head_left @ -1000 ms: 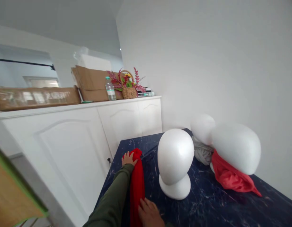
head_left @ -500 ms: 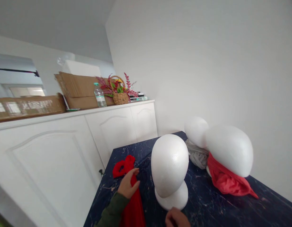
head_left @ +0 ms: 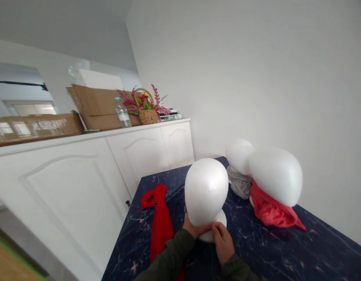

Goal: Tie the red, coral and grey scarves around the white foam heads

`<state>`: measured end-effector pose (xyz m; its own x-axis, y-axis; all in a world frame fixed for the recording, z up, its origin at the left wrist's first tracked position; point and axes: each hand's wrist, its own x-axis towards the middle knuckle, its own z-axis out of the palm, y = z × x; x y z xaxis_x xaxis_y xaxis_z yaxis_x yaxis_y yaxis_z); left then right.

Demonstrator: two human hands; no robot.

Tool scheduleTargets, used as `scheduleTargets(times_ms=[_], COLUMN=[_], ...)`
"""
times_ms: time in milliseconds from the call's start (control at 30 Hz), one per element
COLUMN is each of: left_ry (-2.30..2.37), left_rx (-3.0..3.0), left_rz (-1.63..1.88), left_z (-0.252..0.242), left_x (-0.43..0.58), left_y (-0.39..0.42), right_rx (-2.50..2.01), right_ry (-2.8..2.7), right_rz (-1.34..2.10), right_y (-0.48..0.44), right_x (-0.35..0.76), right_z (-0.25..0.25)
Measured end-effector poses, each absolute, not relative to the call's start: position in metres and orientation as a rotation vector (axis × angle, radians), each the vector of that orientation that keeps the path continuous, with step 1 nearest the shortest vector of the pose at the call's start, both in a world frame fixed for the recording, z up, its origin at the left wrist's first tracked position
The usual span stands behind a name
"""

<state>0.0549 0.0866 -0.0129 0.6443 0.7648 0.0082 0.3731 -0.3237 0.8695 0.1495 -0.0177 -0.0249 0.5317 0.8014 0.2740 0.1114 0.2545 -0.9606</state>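
Three white foam heads stand on the dark table: a bare one (head_left: 206, 191) at the centre of the frame, one (head_left: 239, 155) over a grey cloth (head_left: 240, 184) to its right, and one (head_left: 276, 175) over a red cloth (head_left: 271, 211) further right. That makes two red cloths, counting the long one (head_left: 160, 218) lying left of centre, and one grey. Two hands (head_left: 194, 229) (head_left: 223, 242) show at the bottom, and in the upper left stand one water bottle (head_left: 122, 113), one wicker basket (head_left: 148, 115) and two cardboard boxes (head_left: 35, 127) (head_left: 96, 106).
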Motion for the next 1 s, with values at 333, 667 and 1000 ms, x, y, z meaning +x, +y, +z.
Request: scheduleTargets(times_ms=[333, 667, 1000], left_ry=[1.369, 2.498, 2.326], left_rx=[1.913, 1.613, 1.907], left_rz=[1.265, 0.88, 0.992], left_z=[0.052, 0.063, 0.022], left_x=[-0.041, -0.187, -0.152], left_y=[0.155, 0.194, 0.215], right_rx=[-1.299, -1.324, -1.302], right_ry=[-0.776, -0.821, -0.795], right_rz=[0.721, 0.793, 0.835], right_y=[-0.011, -0.013, -0.013], right_x=[0.156, 0.156, 0.154], right_z=[-0.033, -0.038, -0.036])
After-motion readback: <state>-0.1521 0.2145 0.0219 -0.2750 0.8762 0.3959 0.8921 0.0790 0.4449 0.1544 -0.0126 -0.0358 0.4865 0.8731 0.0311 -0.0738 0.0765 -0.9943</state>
